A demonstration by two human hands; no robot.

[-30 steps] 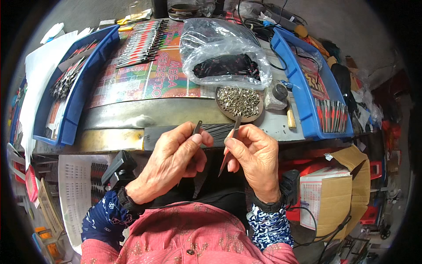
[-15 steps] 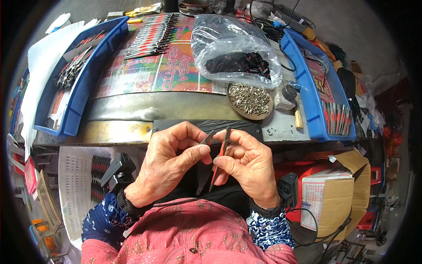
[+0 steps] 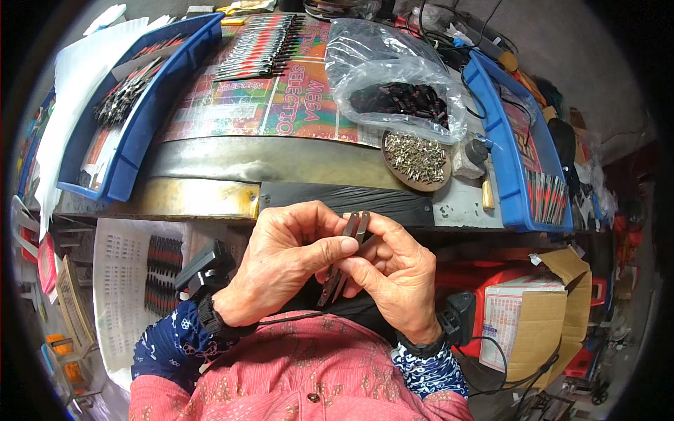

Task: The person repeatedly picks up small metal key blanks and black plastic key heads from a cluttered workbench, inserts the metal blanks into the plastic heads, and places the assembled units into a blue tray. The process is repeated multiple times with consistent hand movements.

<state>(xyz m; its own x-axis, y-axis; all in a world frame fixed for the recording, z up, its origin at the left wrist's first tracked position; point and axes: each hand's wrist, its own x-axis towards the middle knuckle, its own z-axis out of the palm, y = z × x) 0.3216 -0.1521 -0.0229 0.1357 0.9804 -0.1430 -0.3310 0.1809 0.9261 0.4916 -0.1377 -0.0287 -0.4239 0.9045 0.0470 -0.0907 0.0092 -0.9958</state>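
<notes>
Both hands (image 3: 344, 263) pinch metal strips (image 3: 349, 252), long axis ~upright, tips up.

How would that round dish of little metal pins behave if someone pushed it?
The shallow dish would probably slide flat rather than tip, being low and wide. Its small metal pins lie loosely heaped, so a sharp shove might scatter some. They look heavy for their size.

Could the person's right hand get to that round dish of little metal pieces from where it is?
Probably yes: the dish sits uncovered on the bench just beyond the right hand, with nothing between them. But both hands currently grip a small dark metal tool.
</notes>
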